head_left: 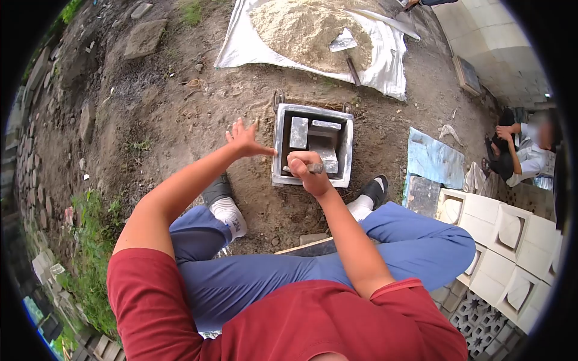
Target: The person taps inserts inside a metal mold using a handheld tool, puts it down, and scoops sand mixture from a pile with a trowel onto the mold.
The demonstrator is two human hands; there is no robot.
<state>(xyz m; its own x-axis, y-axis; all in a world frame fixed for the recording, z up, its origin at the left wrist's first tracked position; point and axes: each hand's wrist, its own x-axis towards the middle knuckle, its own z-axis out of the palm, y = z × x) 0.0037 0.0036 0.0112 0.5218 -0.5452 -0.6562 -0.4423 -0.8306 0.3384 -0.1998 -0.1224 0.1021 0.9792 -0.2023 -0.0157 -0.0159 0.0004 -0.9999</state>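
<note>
A square metal mould (345,147) with raised walls and wire loops at its far corners sits on the dirt between my feet. Inside it are several grey metal blocks, one of them an upright rectangular block (298,133). My left hand (244,139) has its fingers spread, with the thumb reaching to the mould's left wall. Over the mould's near part, my right hand (308,171) is wrapped round the handle of a tool (315,168); the tool's working end is mostly hidden.
Beyond the mould, a white sheet (388,75) bears a pile of pale powder (295,30) and a trowel (343,42). Patterned cast blocks (481,213) stand at the right, near a blue sheet (435,157). Another person (530,162) sits at the far right.
</note>
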